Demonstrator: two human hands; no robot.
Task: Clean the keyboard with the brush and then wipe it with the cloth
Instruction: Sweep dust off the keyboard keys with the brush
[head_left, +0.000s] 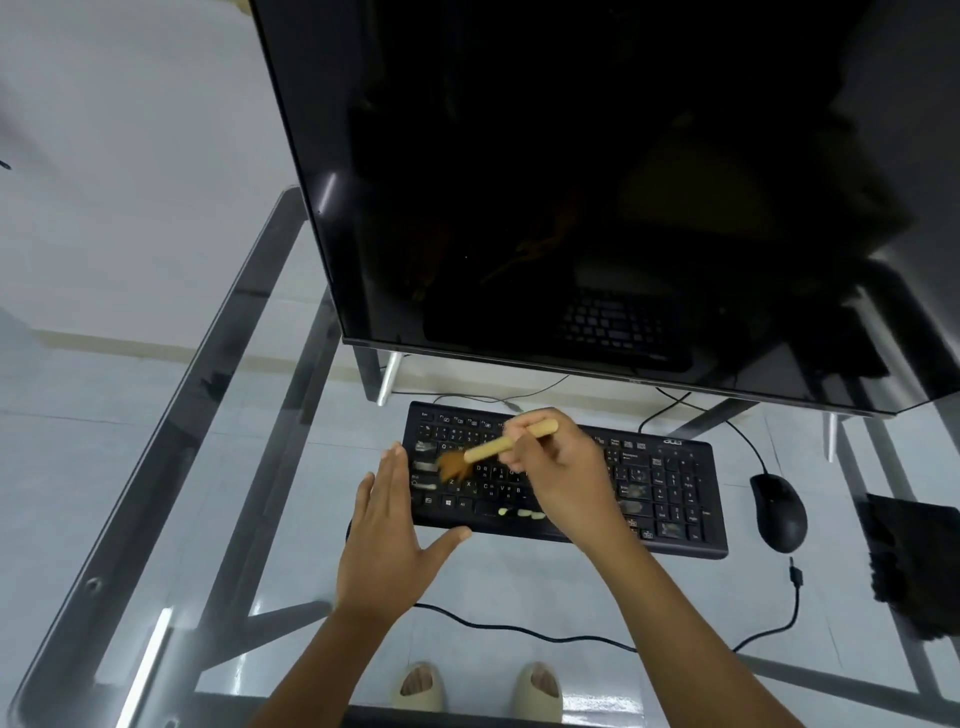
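A black keyboard lies on the glass desk in front of the monitor. My right hand grips a wooden-handled brush above the keyboard's left half. The brush's brown bristles are blurred and sit on the left keys. My left hand lies flat with straight fingers against the keyboard's left end, thumb along its front edge. A dark cloth lies at the desk's right edge, apart from both hands.
A large dark monitor stands right behind the keyboard. A black mouse sits to the keyboard's right, with cables trailing over the glass desk. Through the glass I see my feet in pale sandals.
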